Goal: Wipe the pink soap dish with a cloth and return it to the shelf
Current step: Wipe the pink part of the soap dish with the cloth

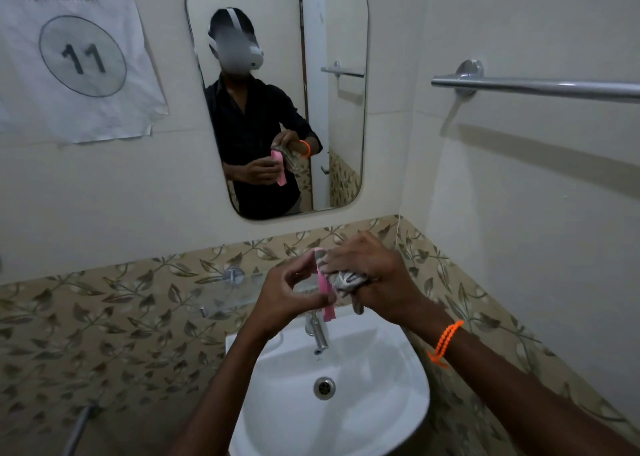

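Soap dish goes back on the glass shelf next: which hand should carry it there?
Left, probably. The left hand already holds the pink soap dish on edge, directly in front of the glass shelf. The right hand is full of bunched cloth pressed against the dish.

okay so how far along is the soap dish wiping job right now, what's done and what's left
Done: the pink soap dish is off the glass shelf and held on edge above the sink by the left hand. In hand: the right hand presses a bunched patterned cloth against the dish, so wiping is under way. Left: finishing the wipe and putting the dish back on the shelf.
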